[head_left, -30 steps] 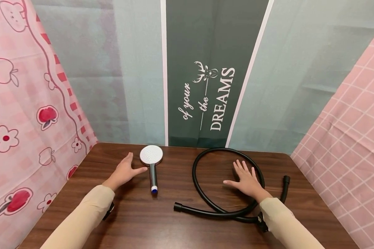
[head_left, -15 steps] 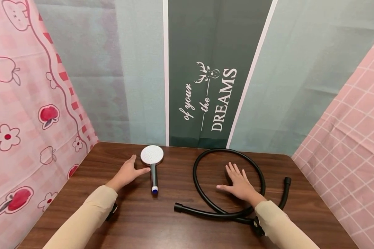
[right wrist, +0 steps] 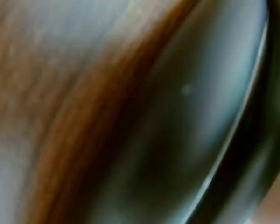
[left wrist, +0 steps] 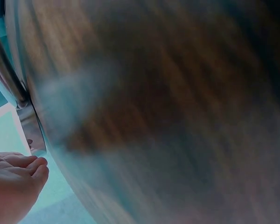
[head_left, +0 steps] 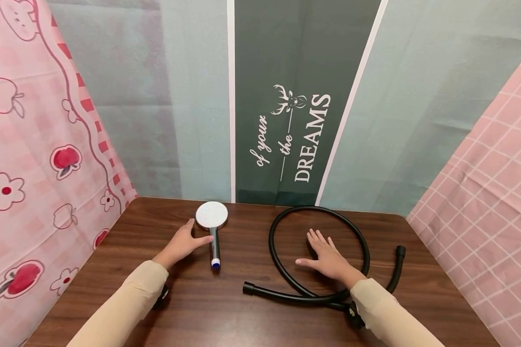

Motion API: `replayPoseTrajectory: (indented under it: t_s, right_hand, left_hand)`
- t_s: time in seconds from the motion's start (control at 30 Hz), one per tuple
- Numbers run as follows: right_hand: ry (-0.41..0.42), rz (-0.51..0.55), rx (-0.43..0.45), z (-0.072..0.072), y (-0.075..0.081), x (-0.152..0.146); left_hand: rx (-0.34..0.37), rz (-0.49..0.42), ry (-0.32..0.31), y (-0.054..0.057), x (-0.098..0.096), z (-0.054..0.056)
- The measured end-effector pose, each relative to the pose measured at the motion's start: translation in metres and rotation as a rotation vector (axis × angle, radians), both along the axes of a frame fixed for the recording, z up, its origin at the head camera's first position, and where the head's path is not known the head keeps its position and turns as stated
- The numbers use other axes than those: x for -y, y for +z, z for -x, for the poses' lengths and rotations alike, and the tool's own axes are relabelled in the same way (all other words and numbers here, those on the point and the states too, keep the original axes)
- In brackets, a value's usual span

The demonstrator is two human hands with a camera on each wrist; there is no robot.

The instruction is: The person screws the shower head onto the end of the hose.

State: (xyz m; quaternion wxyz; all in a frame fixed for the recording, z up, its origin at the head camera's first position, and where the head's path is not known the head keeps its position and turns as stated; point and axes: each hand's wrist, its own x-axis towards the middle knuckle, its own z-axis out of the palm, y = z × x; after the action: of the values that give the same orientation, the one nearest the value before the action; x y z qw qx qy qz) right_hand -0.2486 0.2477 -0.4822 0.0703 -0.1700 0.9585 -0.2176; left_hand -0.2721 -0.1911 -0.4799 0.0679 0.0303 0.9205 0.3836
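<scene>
A shower head (head_left: 212, 215) with a round white face lies on the wooden table, its dark handle (head_left: 214, 246) ending in a white and blue tip. Close on its left is my left hand (head_left: 182, 245), fingers and thumb spread. The thumb tip overlaps the handle; whether it touches, I cannot tell. A black shower hose (head_left: 274, 255) lies looped on the right. Over that loop my right hand (head_left: 329, 260) hovers or rests, fingers extended, with nothing held. In the left wrist view, part of the left hand (left wrist: 16, 182) shows at lower left. Blurred dark tubing (right wrist: 196, 102) crosses the right wrist view.
One hose end (head_left: 248, 288) points left toward the table's middle; the other end (head_left: 400, 251) rises at the right. A grey-green cloth backdrop (head_left: 278, 58) hangs behind the table (head_left: 243, 323). Pink cloths flank both sides.
My left hand has moved right, bringing its thumb over the shower head's handle. My right hand has shifted left inside the hose loop. Shower head and hose lie where they were.
</scene>
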Motion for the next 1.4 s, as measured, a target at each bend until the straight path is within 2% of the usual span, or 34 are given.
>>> replayPoseTrajectory:
  t_s: [0.27,0.57,0.77,0.97,1.4]
  right_hand:
    - [0.026,-0.021,-0.015,-0.003,-0.003,0.007]
    - [0.067,-0.014,0.014,-0.009,0.001,0.022]
    - [0.092,-0.023,0.011,-0.012,0.002,0.030]
    - [0.132,-0.018,0.019,-0.017,0.005,0.040]
    - [0.239,0.007,0.030,-0.030,0.007,0.061]
  left_hand:
    - [-0.006,-0.020,0.002,-0.004,-0.005,0.000]
    - [-0.024,-0.029,-0.004,-0.005,-0.011,-0.001]
    - [-0.002,-0.040,-0.012,-0.004,-0.014,-0.004]
    - [0.031,-0.016,0.006,0.000,-0.020,-0.008]
    - [0.007,0.017,0.049,0.011,-0.038,-0.019]
